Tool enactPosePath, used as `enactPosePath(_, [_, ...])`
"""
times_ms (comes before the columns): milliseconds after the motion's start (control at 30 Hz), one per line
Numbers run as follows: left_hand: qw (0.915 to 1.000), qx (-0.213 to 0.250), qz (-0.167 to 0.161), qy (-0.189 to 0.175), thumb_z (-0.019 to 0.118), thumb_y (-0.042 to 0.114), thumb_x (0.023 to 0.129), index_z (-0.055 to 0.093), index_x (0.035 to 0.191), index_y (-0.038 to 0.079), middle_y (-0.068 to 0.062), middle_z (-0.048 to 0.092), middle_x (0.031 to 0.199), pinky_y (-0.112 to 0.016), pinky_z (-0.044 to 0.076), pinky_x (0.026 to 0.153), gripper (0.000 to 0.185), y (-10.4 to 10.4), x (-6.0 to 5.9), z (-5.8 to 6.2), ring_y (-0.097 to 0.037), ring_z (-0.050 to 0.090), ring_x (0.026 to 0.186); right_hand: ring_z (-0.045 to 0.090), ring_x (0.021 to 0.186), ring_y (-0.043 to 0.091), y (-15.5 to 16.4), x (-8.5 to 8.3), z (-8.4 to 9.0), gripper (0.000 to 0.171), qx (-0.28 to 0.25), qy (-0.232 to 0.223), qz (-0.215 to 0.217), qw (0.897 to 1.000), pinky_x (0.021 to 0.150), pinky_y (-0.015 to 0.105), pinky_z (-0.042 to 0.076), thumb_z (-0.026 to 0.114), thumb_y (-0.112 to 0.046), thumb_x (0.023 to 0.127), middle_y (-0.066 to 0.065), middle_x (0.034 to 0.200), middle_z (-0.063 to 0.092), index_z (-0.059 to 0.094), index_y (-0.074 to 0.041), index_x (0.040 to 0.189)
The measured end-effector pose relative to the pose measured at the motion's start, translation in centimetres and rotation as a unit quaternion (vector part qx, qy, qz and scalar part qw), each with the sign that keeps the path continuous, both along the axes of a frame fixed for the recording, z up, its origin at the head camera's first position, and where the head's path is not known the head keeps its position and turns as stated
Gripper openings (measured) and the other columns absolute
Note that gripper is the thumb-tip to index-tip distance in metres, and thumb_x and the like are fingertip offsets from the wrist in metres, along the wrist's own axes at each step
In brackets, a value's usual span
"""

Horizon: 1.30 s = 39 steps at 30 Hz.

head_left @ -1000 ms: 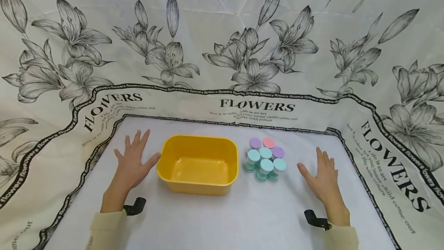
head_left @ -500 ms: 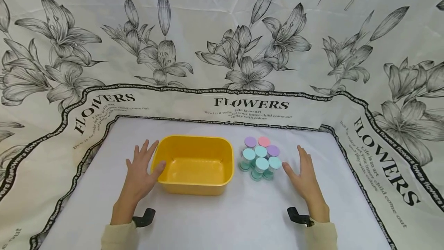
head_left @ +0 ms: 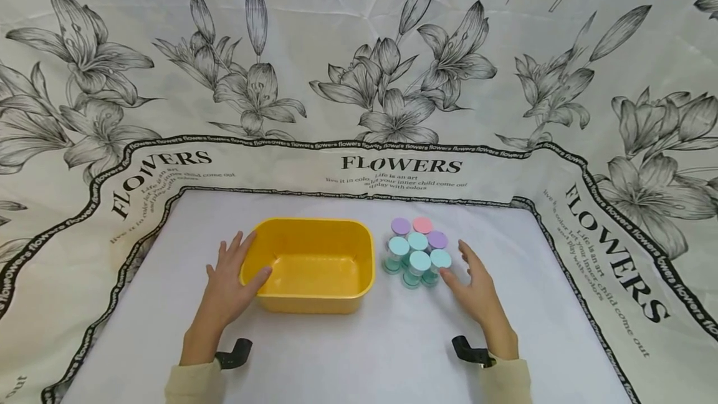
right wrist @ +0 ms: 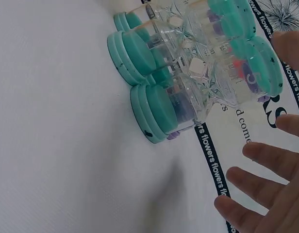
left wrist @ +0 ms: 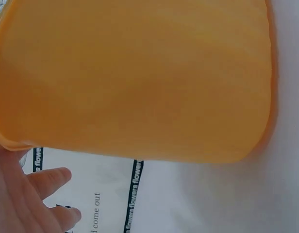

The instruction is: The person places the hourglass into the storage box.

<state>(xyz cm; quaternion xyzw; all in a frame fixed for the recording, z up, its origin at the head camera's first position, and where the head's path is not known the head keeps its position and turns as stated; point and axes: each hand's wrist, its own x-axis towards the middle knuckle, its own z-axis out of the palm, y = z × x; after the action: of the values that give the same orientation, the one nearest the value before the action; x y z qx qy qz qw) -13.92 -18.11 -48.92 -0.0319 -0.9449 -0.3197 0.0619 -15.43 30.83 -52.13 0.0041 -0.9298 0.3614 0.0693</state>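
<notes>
A yellow rectangular plastic tub [head_left: 311, 305] sits on the white table. My left hand [head_left: 227, 288] is at its left end, fingers spread, the thumb overlapping the rim in the head view. In the left wrist view the tub's wall [left wrist: 154, 82] fills most of the frame, with loosely extended fingers [left wrist: 50, 182] beside it. Right of the tub stands a tight cluster of small clear hourglass-shaped pieces [head_left: 419, 260] with teal, purple and pink caps. My right hand [head_left: 477, 295] is at the cluster's right side, thumb near a teal cap [head_left: 440, 258], fingers apart and holding nothing.
A floral cloth [head_left: 392, 80] rises behind the table, and its printed border [head_left: 404, 167] frames the white tabletop [head_left: 348, 360] at the back and sides. A black camera mount [head_left: 235, 354] sits at the left wrist, and another camera mount [head_left: 471, 352] at the right.
My right hand has moved left to the capped pieces. My left hand has moved right to the tub's left rim. The head view has shifted slightly; tub and pieces stay in place.
</notes>
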Motion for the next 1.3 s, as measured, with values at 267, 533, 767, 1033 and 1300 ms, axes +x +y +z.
enactPosePath(267, [1.0000,0.007,0.007,0.001,0.061,0.053,0.095,0.031,0.163,0.019,-0.025,0.024,0.168,-0.092,0.008,0.106,0.082,0.4,0.2,0.3,-0.060,0.011,0.152,0.059,0.129,0.039,-0.8,0.0,-0.8,0.069,0.004,0.028,0.008,1.000,0.100,0.058,0.054,0.067,-0.041,0.099,0.020,0.145,0.058,0.043,-0.007,0.154])
enactPosePath(533, [0.9997,0.012,0.003,-0.023,0.057,0.054,0.099,0.024,0.165,0.023,-0.021,0.022,0.170,-0.085,0.019,0.110,0.080,0.3,0.3,0.3,-0.055,0.013,0.155,0.065,0.117,0.035,-1.4,-0.1,-0.8,0.056,-0.024,0.049,0.007,0.998,0.094,0.054,0.059,0.069,-0.033,0.099,0.018,0.132,0.066,0.052,-0.006,0.145])
enactPosePath(767, [0.9985,0.014,-0.003,-0.053,0.051,0.056,0.101,0.017,0.167,0.024,-0.017,0.023,0.170,-0.081,0.024,0.111,0.080,-0.5,0.5,0.8,-0.055,0.015,0.154,0.067,0.112,0.033,-2.0,0.0,-0.6,0.051,-0.046,0.051,-0.004,0.998,0.092,0.051,0.060,0.072,-0.027,0.097,0.017,0.126,0.068,0.056,-0.002,0.138])
enactPosePath(1033, [0.9982,0.019,0.001,-0.056,0.054,0.051,0.102,0.019,0.166,0.020,-0.016,0.026,0.170,-0.075,0.022,0.118,0.080,-1.4,0.5,0.6,-0.053,0.017,0.154,0.067,0.105,0.022,-2.0,0.2,-0.4,0.048,-0.052,0.044,-0.023,0.997,0.090,0.043,0.062,0.076,-0.027,0.094,0.013,0.119,0.071,0.060,-0.005,0.134])
enactPosePath(1300, [0.9976,0.031,-0.001,-0.062,0.055,0.054,0.100,0.017,0.167,0.022,-0.014,0.024,0.171,-0.080,0.022,0.113,0.083,-1.3,0.5,0.6,-0.055,0.016,0.153,0.068,0.101,0.015,-1.7,0.4,0.3,0.045,-0.047,0.065,-0.016,0.997,0.086,0.034,0.063,0.077,-0.024,0.093,0.013,0.117,0.073,0.062,-0.005,0.131])
